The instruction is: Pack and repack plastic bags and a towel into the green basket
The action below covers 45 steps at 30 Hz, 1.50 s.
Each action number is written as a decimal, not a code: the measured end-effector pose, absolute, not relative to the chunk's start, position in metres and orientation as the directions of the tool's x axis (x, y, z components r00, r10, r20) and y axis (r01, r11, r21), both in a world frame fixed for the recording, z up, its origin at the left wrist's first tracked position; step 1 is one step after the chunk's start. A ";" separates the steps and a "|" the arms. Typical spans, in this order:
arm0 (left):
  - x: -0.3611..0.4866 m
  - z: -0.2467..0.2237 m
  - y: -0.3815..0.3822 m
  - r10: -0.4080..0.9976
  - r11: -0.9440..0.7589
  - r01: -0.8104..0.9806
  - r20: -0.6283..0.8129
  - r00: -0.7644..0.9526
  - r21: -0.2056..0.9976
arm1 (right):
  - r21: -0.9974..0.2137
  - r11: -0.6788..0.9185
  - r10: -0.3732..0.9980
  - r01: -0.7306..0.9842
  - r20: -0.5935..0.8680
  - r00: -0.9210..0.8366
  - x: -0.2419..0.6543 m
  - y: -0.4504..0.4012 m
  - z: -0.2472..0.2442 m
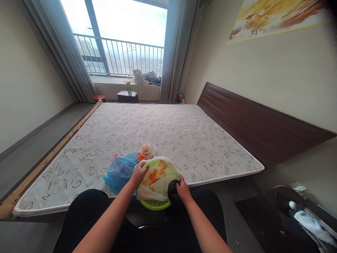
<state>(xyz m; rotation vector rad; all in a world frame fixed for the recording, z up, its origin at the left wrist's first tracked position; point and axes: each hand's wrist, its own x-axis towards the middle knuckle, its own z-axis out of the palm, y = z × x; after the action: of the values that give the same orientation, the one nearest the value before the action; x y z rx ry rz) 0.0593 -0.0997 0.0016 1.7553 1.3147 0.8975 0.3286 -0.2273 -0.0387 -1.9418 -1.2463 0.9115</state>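
Two hands hold a green plastic basket (155, 204) over the near edge of the mattress (184, 140). The left hand (138, 175) grips a clear plastic bag (154, 184) of orange pieces lining it; the right hand (183, 191) curls around a dark round object (173, 191). A blue plastic bag (119, 172) lies just left.

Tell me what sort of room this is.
Most likely a bedroom in a high-rise apartment: a large mattress with a dark wooden headboard, and a balcony railing overlooking distant buildings.
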 end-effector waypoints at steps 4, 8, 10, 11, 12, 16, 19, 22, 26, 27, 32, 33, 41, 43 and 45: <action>0.059 -0.001 -0.098 0.970 -0.184 0.423 0.095 0.224 0.887 | -0.813 -0.334 0.930 0.476 -0.201 0.309 0.328 -0.228 -0.038; 0.058 -0.004 -0.096 0.968 -0.185 0.403 0.097 0.229 0.896 | -0.806 -0.341 0.929 0.483 -0.210 0.305 0.329 -0.227 -0.038; 0.058 -0.005 -0.096 0.969 -0.185 0.400 0.100 0.225 0.897 | -0.811 -0.335 0.931 0.479 -0.205 0.303 0.329 -0.227 -0.038; 0.058 -0.006 -0.096 0.970 -0.184 0.399 0.099 0.224 0.898 | -0.816 -0.330 0.932 0.475 -0.200 0.303 0.329 -0.227 -0.039; 0.058 -0.006 -0.096 0.970 -0.182 0.398 0.098 0.224 0.899 | -0.821 -0.325 0.933 0.470 -0.195 0.304 0.329 -0.227 -0.039; 0.058 -0.007 -0.096 0.971 -0.176 0.398 0.091 0.223 0.900 | -0.824 -0.323 0.932 0.465 -0.191 0.310 0.329 -0.226 -0.042; 0.058 -0.007 -0.096 0.973 -0.177 0.398 0.099 0.209 0.900 | -0.813 -0.339 0.926 0.473 -0.200 0.320 0.329 -0.226 -0.043; 0.059 -0.006 -0.096 0.974 -0.178 0.404 0.104 0.200 0.897 | -0.817 -0.329 0.929 0.473 -0.192 0.315 0.329 -0.225 -0.043; 0.059 -0.006 -0.096 0.976 -0.174 0.410 0.101 0.195 0.895 | -0.824 -0.325 0.930 0.465 -0.187 0.318 0.329 -0.226 -0.043; 0.059 -0.007 -0.096 0.976 -0.175 0.411 0.101 0.195 0.895 | -0.823 -0.327 0.928 0.464 -0.187 0.321 0.329 -0.226 -0.043; 0.058 -0.009 -0.096 0.976 -0.173 0.415 0.098 0.197 0.893 | -0.816 -0.339 0.927 0.469 -0.203 0.316 0.329 -0.226 -0.041; 0.058 -0.009 -0.095 0.975 -0.172 0.414 0.096 0.199 0.894 | -0.815 -0.337 0.928 0.471 -0.203 0.313 0.329 -0.226 -0.041; 0.058 -0.010 -0.095 0.975 -0.175 0.409 0.100 0.199 0.896 | -0.809 -0.334 0.930 0.483 -0.200 0.309 0.329 -0.226 -0.042; 0.058 -0.010 -0.095 0.973 -0.179 0.405 0.101 0.207 0.897 | -0.809 -0.336 0.929 0.482 -0.199 0.314 0.329 -0.226 -0.042; 0.058 -0.010 -0.095 0.972 -0.185 0.405 0.106 0.209 0.895 | -0.809 -0.338 0.927 0.481 -0.200 0.317 0.329 -0.226 -0.042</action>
<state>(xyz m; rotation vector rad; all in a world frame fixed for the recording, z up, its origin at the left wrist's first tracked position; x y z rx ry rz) 0.0579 -0.0950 -0.0099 1.7219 1.2987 0.9390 0.3285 -0.2257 -0.0417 -1.9471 -1.2419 0.8970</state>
